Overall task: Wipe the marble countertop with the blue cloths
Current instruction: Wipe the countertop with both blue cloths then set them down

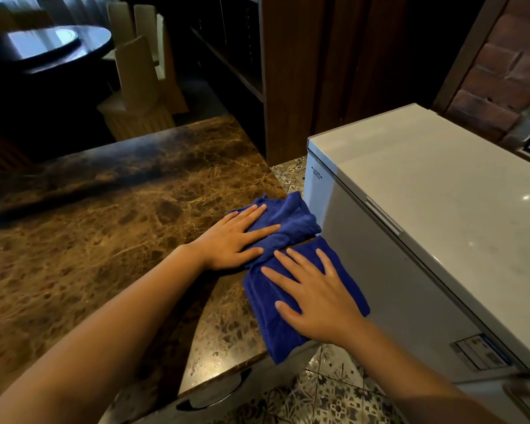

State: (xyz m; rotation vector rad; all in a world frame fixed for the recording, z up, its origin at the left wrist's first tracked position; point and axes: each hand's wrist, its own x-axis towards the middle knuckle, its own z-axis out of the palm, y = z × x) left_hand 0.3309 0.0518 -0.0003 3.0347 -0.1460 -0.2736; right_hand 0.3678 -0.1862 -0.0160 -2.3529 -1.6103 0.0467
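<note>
A person presses both hands flat on two blue cloths at the right edge of a brown marble worktop (104, 246). The left hand (230, 240), fingers spread, lies on the rumpled farther cloth (291, 218); the right hand (315, 298), also open-palmed, rests on the nearer cloth (276, 335), whose corner hangs over the worktop's edge. Neither hand grips the fabric. A white chest freezer (426, 209) stands just beside the cloths, above patterned floor tiles (328, 390).

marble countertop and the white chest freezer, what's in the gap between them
In the head view, a strip of patterned floor tile shows between marble countertop and chest freezer; the blue cloths overhang its edge.
</note>
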